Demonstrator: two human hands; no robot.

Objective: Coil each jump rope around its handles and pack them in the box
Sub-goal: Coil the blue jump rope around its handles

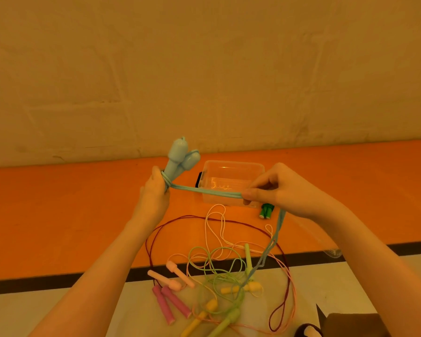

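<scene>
Pale blue cord stretches taut between my two hands above an orange mat (58,215). My left hand (153,190) grips the two blue handles (180,156) of the blue jump rope (204,190) side by side, fingers curled round their lower ends, where a few turns of cord are already wrapped; the rounded handle tops point up and away from me. My right hand (277,188) pinches the doubled cord between thumb and curled fingers, and from that pinch the rest of the blue rope hangs down past my wrist to the tangle below.

Just beyond the stretched cord, the clear plastic box (231,183) sits open on the mat with a dark latch on its left end. A pair of green handles (266,211) lies on the mat just right of the box, partly hidden under my right hand.

Near me, loose ropes lie heaped across the mat's dark edge and the white floor (326,283): a dark red cord (156,234) looping wide around the pile, a white cord (213,224) reaching toward the box, a light green cord (212,261) coiled in the middle, two pink handles (173,305) side by side, two paler pink handles (170,276) beside them, and yellow handles (204,312) and a green handle (225,322) at the bottom. Which cord belongs to which handles I cannot tell in the tangle.
</scene>
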